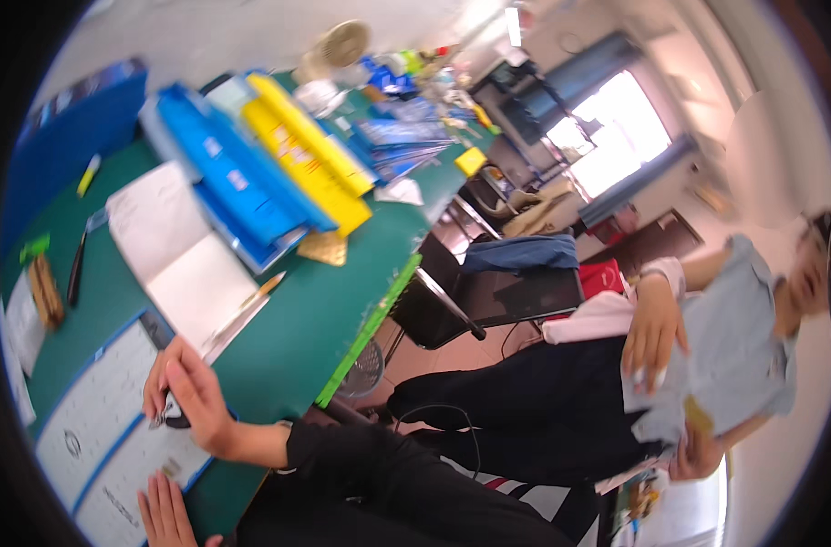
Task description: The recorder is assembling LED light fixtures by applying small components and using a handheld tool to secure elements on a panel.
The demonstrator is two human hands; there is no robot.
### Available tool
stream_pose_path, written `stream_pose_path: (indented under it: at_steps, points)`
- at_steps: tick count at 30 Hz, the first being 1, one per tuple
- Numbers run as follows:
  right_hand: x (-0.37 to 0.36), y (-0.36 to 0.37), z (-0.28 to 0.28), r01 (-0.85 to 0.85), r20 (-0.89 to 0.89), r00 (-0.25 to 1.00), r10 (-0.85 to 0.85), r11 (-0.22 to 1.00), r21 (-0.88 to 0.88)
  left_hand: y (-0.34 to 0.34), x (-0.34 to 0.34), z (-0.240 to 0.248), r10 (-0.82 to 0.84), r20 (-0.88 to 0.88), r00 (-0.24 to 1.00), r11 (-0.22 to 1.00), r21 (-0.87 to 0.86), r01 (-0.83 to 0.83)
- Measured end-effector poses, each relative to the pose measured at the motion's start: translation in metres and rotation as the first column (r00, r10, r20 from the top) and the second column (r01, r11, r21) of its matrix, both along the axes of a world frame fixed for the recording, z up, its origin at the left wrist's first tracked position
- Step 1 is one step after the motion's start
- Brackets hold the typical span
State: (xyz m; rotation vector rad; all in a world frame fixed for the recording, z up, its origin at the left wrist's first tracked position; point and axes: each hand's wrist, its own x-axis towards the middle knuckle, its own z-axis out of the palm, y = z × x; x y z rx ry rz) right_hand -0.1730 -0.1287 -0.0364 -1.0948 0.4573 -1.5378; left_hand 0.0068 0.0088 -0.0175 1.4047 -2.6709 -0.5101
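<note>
Green desk (315,319) fills my view, tilted hard, with blue and yellow folders (260,164) stacked at its far side and an open notebook (183,251) nearer. My right hand (189,394) is curled around a small dark object (171,415), fingers closed on it, pressing it onto the white form (105,410) that lies in a blue-edged folder at the desk's near corner. Its black sleeve runs back to the lower right. My left hand (165,512) lies flat and loose on the same form, just below, holding nothing. Beside me, a seated person in a light shirt (734,346) holds papers.
</note>
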Motion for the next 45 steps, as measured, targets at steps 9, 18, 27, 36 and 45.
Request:
stream_pose_path:
  at_steps: [9,18,27,36,45]
  points:
    - [0.000,-0.014,-0.010,0.067,0.076,0.995,-0.066,0.998,-0.012,-0.001,-0.004,0.012,0.017,0.010,1.000,0.998,0.056,-0.017]
    - [-0.004,-0.022,-0.012,0.098,0.067,0.993,-0.094,0.993,-0.065,-0.007,-0.004,0.013,0.013,0.041,0.999,0.999,0.038,-0.015]
    - [-0.040,-0.014,0.008,0.161,-0.051,0.984,-0.171,0.975,-0.154,0.003,-0.005,0.018,0.021,0.010,1.000,0.994,0.105,-0.022]
    - [-0.078,-0.002,0.045,0.240,-0.685,0.236,-0.689,0.724,-0.647,0.016,0.016,0.016,0.104,-0.057,0.993,0.986,-0.126,-0.111]
    - [-0.121,0.018,0.045,-0.025,-0.833,0.009,-0.553,0.833,-0.553,0.012,0.124,0.098,0.460,-0.801,0.384,0.701,0.062,-0.710]
